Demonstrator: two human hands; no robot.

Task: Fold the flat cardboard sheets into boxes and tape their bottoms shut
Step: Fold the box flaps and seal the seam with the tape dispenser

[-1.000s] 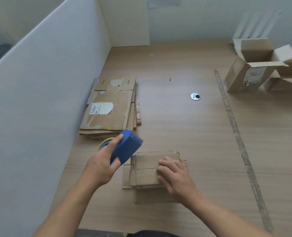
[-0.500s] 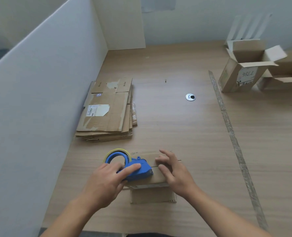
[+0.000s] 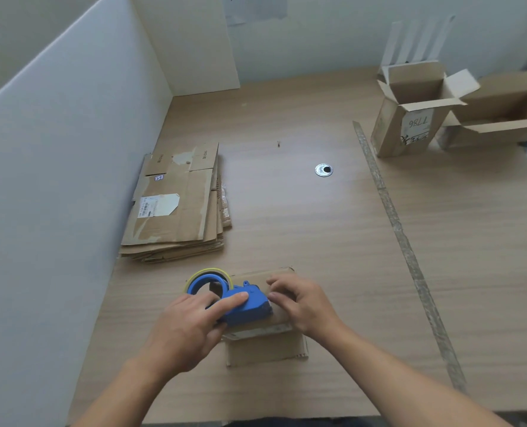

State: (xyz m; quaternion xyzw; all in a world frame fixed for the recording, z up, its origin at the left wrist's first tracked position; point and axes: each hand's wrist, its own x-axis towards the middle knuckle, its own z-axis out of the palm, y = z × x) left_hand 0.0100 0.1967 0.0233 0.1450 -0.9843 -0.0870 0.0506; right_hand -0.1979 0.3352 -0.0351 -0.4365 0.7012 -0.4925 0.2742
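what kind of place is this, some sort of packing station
Likely a box-packing workstation: a stack of flat cardboard sheets by a white partition, a blue tape dispenser gripped by the left hand over a small box, and open cardboard boxes at the far right of the table.

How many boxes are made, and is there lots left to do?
Two folded boxes stand at the far right; their bottoms are hidden. The left hand holds the blue tape dispenser on a third box while the right hand rests on it. A stack of flat sheets waits by the wall.
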